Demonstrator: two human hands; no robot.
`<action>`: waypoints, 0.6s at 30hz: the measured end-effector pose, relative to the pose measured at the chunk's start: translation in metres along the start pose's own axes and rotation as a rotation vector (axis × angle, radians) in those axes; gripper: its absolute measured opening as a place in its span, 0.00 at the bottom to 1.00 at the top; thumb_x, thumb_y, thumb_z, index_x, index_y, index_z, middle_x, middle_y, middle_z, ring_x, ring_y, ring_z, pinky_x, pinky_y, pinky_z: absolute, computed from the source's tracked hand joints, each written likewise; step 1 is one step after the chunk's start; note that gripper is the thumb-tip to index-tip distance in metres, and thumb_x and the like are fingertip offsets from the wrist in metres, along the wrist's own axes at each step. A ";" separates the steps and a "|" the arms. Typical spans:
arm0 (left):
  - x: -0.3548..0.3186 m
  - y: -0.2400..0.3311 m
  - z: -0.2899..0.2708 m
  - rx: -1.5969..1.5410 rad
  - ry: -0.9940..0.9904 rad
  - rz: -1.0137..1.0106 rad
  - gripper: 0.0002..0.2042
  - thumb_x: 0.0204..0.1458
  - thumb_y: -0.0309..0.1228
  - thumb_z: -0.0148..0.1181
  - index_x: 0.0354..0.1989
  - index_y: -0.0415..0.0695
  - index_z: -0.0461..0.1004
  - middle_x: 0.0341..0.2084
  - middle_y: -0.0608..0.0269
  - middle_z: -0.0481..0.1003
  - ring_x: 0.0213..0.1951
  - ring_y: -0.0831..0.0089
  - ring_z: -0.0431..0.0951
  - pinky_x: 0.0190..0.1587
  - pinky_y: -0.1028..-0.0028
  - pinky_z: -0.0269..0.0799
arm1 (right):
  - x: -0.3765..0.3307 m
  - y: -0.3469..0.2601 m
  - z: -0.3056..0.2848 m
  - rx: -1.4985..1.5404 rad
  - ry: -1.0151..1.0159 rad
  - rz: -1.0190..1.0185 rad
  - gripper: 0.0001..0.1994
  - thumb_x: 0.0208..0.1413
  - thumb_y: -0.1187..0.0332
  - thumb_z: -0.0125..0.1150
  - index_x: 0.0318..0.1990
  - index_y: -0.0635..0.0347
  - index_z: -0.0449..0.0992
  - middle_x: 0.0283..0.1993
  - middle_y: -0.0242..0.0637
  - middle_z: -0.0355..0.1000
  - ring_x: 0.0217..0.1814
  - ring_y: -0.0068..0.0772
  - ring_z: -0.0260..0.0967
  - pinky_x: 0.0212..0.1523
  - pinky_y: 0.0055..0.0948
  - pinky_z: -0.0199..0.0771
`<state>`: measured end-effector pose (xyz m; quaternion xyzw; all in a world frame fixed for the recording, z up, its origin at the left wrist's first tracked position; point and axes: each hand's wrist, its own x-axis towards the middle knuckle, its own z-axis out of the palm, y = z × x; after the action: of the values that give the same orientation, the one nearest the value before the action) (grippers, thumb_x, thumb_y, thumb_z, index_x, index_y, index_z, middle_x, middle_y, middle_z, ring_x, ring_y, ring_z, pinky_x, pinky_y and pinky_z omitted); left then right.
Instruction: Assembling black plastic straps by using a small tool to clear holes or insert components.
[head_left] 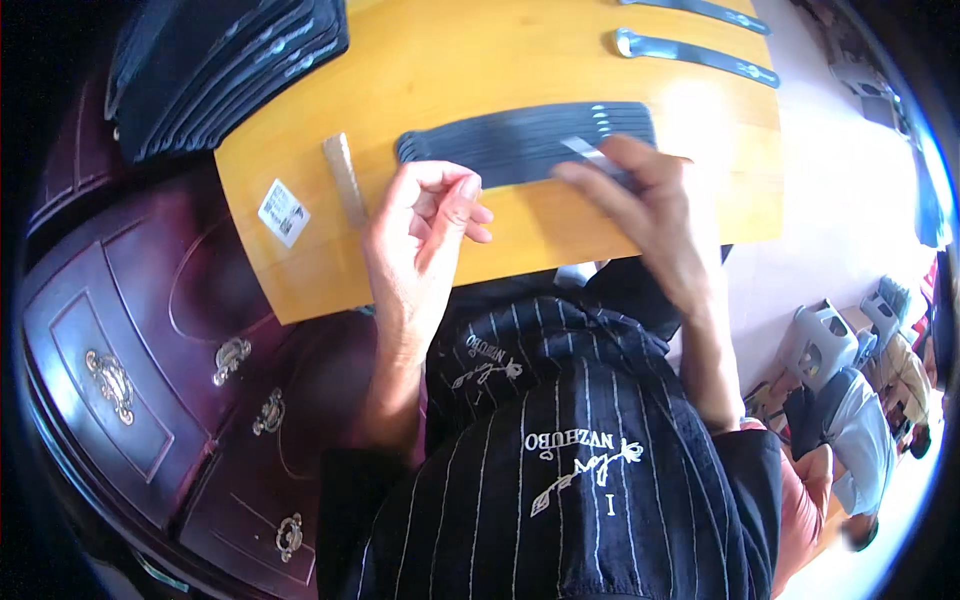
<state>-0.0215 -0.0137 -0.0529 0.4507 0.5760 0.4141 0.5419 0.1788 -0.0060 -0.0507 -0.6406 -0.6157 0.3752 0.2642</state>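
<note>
Several dark straps [500,140] lie overlapped in a fanned row at the middle of the yellow tabletop [440,55], with small pale marks near their right ends. My right hand [650,200], blurred, is over the right end of this row and pinches a small pale strip [588,152] between thumb and fingers. At the row's near left end, my left hand [425,225] is raised with thumb and forefinger brought together and the other fingers curled. Whether something small sits in that pinch cannot be made out.
Left of my left hand lie a narrow brown strip [345,178] and a white printed label [284,212]. A pile of dark flat pieces [235,75] overhangs the far left corner. Two dark straps [695,55] lie far right. Dark red drawers [120,370] stand left; grey stools [825,345] and people, right.
</note>
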 end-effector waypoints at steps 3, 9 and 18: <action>0.010 -0.017 0.005 -0.027 -0.008 -0.044 0.05 0.58 0.24 0.53 0.38 0.34 0.69 0.29 0.59 0.73 0.28 0.74 0.77 0.32 0.77 0.75 | 0.015 0.001 0.015 -0.153 0.003 0.063 0.19 0.52 0.50 0.61 0.23 0.58 0.78 0.15 0.40 0.69 0.18 0.38 0.70 0.23 0.32 0.69; 0.008 -0.018 0.008 -0.017 0.010 -0.059 0.06 0.59 0.25 0.53 0.38 0.34 0.69 0.29 0.59 0.73 0.29 0.74 0.78 0.34 0.78 0.75 | 0.019 0.001 -0.002 0.012 -0.117 0.144 0.18 0.55 0.55 0.61 0.25 0.62 0.78 0.17 0.32 0.71 0.20 0.21 0.67 0.23 0.23 0.64; 0.002 -0.018 0.010 0.060 0.000 0.089 0.04 0.58 0.23 0.55 0.37 0.34 0.70 0.29 0.63 0.73 0.29 0.79 0.76 0.32 0.80 0.74 | 0.048 0.027 -0.066 -0.222 0.363 -0.139 0.12 0.53 0.62 0.63 0.39 0.61 0.78 0.39 0.38 0.72 0.33 0.36 0.73 0.36 0.32 0.71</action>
<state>-0.0132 -0.0164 -0.0710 0.4918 0.5675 0.4202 0.5094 0.2462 0.0472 -0.0417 -0.6789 -0.6381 0.1643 0.3238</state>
